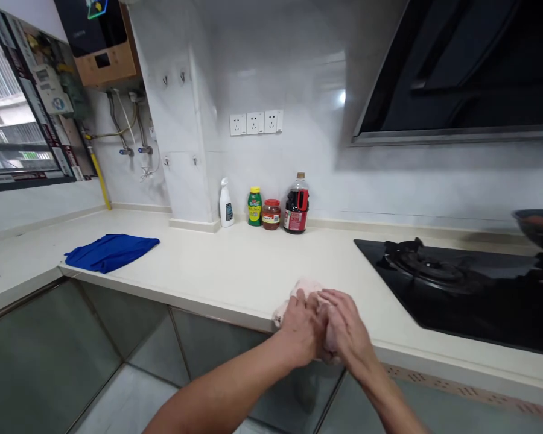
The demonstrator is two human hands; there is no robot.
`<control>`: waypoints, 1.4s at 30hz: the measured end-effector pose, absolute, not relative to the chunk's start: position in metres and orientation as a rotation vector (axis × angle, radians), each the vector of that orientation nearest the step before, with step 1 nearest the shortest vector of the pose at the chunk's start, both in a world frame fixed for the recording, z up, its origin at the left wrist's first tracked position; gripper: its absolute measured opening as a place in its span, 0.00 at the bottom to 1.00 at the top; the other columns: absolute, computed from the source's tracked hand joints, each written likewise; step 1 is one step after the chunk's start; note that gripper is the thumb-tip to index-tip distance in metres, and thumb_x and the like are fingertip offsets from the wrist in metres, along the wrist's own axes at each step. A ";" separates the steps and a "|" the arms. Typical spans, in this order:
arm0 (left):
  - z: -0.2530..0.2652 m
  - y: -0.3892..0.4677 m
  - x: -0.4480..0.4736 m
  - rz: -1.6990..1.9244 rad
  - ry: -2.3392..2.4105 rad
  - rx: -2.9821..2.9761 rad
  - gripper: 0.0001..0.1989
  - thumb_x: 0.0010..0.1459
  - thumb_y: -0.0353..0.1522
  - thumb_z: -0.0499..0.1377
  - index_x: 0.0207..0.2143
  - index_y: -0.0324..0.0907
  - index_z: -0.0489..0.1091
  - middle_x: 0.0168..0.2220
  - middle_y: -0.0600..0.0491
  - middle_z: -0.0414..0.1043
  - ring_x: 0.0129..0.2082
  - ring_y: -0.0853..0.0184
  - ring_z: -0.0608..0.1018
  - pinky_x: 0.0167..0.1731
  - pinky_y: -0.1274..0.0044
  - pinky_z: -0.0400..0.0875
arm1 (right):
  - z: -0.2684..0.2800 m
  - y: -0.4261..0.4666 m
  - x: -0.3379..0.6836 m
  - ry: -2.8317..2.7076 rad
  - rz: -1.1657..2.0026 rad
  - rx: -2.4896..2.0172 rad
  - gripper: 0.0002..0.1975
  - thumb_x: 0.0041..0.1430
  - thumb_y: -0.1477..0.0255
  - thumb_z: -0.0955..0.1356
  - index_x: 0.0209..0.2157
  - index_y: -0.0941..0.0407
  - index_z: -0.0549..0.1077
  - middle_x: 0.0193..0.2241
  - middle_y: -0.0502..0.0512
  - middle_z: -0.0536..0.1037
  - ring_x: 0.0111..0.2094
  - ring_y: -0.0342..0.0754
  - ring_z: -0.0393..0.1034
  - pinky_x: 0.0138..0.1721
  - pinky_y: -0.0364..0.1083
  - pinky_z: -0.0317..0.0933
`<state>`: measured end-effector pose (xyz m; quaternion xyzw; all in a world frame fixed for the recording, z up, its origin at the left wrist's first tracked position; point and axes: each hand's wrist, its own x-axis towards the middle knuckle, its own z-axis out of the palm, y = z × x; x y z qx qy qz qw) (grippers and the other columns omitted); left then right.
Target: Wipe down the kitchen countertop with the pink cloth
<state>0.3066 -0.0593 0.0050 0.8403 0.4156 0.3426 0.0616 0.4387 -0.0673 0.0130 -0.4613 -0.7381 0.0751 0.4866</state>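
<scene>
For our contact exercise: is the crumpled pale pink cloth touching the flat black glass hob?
Apart: the head view shows cream countertop between cloth and hob.

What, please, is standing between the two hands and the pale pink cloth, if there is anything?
Nothing visible does. The left hand and right hand are both directly on the pale pink cloth, at the front edge of the counter.

Before me the cream countertop carries a blue cloth to my left; a spray bottle, green bottle, red-lidded jar and sauce bottle along its back; a gas hob to my right; and a pale-pink cloth at its front edge.
</scene>
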 end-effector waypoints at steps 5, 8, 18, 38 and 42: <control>0.018 -0.067 0.310 0.494 1.349 3.021 0.32 0.62 0.38 0.59 0.66 0.40 0.58 0.65 0.39 0.61 0.65 0.49 0.61 0.62 0.57 0.58 | 0.004 -0.080 0.436 -2.157 -0.162 -1.294 0.28 0.70 0.56 0.56 0.64 0.54 0.62 0.60 0.62 0.67 0.60 0.59 0.59 0.63 0.66 0.48; 0.026 -0.067 0.262 0.465 1.234 3.015 0.39 0.58 0.46 0.63 0.67 0.41 0.57 0.66 0.40 0.60 0.65 0.52 0.63 0.58 0.63 0.66 | 0.006 -0.083 0.451 -2.276 -0.326 -1.453 0.31 0.65 0.53 0.63 0.66 0.49 0.61 0.63 0.60 0.65 0.63 0.67 0.55 0.61 0.74 0.41; 0.041 -0.016 0.160 0.959 1.472 2.544 0.24 0.66 0.48 0.50 0.53 0.44 0.75 0.56 0.46 0.75 0.59 0.58 0.73 0.61 0.62 0.65 | 0.036 -0.067 0.363 -2.508 -0.161 -1.487 0.56 0.46 0.45 0.76 0.69 0.53 0.53 0.67 0.75 0.54 0.64 0.79 0.50 0.62 0.73 0.40; 0.017 0.000 0.162 0.644 1.717 2.703 0.29 0.61 0.55 0.51 0.55 0.51 0.74 0.62 0.51 0.70 0.63 0.53 0.68 0.60 0.62 0.65 | -0.053 -0.103 0.781 -1.789 -0.556 -1.687 0.25 0.58 0.53 0.65 0.52 0.51 0.74 0.56 0.62 0.70 0.60 0.63 0.59 0.59 0.61 0.50; 0.016 0.002 0.161 0.613 1.741 2.683 0.29 0.60 0.55 0.52 0.56 0.53 0.73 0.62 0.53 0.69 0.64 0.53 0.67 0.61 0.63 0.63 | -0.013 -0.089 0.803 -1.377 -0.292 -2.152 0.29 0.65 0.53 0.54 0.51 0.57 0.73 0.49 0.64 0.74 0.51 0.59 0.67 0.54 0.55 0.59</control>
